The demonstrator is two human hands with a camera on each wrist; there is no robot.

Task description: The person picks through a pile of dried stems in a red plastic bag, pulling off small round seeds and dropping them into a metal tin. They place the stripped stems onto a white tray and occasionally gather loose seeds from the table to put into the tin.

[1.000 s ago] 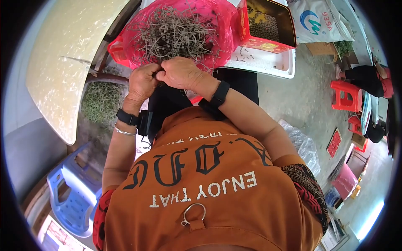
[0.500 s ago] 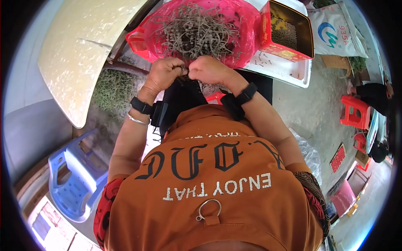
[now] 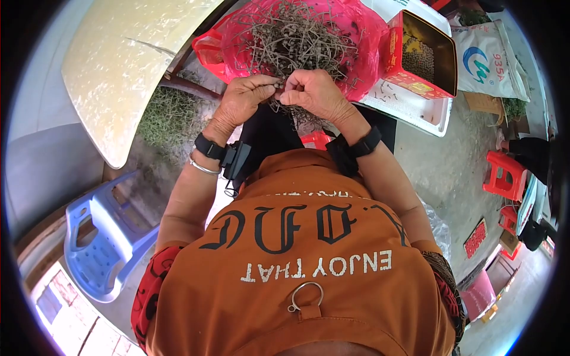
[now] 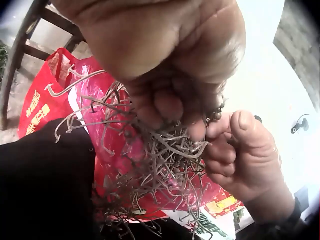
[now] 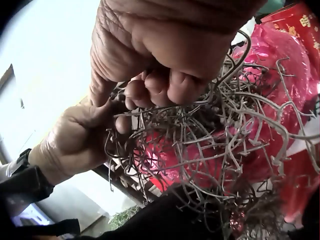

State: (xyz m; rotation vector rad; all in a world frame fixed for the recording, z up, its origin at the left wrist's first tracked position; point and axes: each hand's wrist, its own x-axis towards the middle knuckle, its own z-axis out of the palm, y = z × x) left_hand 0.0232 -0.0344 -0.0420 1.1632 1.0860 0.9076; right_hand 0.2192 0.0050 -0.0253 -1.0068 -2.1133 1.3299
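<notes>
My left hand [image 3: 246, 98] holds a small bunch of dried plant stems between its thumb and fingers. Facing it, my right hand [image 3: 317, 95] is curled, with thumb and forefinger pinching at the bunch's end; small dark round bits show there in the left wrist view. Both hands are above my lap, at the near edge of a pink plastic bag [image 3: 371, 65]. A tangled heap of dry grey-brown stems [image 3: 291, 44] fills the bag. More thin stems [image 4: 170, 165] hang below the left fingers. The fingers partly hide what the right hand pinches.
Right of the bag, a red tin [image 3: 415, 81] with small round grains inside stands on a white foam tray [image 3: 436, 118] with loose bits. A white sack [image 3: 493, 59] lies beyond. A pale board [image 3: 124, 77], green plant heap [image 3: 169, 121] and blue plastic chair [image 3: 98, 237] are on the left.
The head view has swung, so everything sits further right. My hands have turned from close together, knuckles up, to thumbs and fingertips showing, with a narrow gap between them.
</notes>
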